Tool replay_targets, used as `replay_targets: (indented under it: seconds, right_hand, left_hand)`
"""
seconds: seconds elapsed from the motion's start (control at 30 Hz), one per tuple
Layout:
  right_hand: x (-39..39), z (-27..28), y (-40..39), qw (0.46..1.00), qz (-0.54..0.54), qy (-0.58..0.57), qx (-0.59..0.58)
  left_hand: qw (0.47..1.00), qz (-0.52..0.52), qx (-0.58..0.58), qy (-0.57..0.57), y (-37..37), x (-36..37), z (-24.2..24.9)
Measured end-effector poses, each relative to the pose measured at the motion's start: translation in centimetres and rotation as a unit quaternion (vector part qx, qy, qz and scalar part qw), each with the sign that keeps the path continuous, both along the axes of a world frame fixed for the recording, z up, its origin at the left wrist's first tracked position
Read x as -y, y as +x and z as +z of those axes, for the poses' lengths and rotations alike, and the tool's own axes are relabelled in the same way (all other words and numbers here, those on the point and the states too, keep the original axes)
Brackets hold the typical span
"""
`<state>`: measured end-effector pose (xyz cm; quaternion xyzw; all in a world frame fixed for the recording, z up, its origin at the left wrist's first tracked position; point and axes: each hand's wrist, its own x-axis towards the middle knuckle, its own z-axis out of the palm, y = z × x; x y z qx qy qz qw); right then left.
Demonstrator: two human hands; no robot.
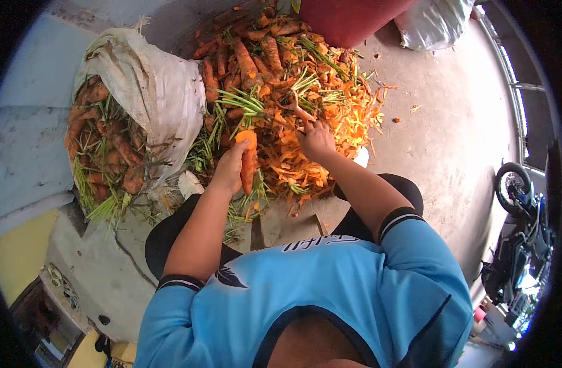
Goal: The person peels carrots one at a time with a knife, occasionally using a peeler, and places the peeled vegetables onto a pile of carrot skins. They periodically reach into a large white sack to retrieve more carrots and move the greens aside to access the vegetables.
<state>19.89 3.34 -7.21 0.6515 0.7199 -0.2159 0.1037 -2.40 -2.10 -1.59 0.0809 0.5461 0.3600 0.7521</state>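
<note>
My left hand (229, 167) is closed round a thick carrot (248, 164), held upright. The carrot's upper end is bright orange and bare, while its lower part keeps rough, darker skin. To the right, my right hand (317, 141) is closed on the handle of a Y-shaped peeler (302, 111), its head pointing up and left, apart from the carrot. Both hands are over a large heap of orange peelings (348, 116) mixed with green stalks (244, 103). Unpeeled carrots (247, 64) lie at the far left of this heap.
A white woven sack (170, 92) lies open at the left, full of dirty carrots (118, 144) with stalks. Behind the heap stands a red container (351, 18), with a pale bag (434, 24) beside it. A motorcycle (520, 233) is parked far right.
</note>
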Motion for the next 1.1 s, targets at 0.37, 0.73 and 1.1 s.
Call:
replay_targets:
  seconds: [0.37,0.73,1.1]
  right_hand:
    - [-3.6,-3.7,0.2,0.999,-0.046,0.020,0.014]
    - [-6.3,8.6,-0.1,0.739,-0.326,-0.187,-0.560]
    - [-3.3,11.2,-1.2,0.973,-0.087,-0.043,-0.209]
  left_hand:
    - [0.998,0.046,0.027,0.020,-2.6,0.2,-2.1]
    - [0.975,0.116,0.174,0.080,-2.1,-1.2,2.5]
    - [0.982,0.065,0.179,-0.014,-0.1,-0.4,1.8]
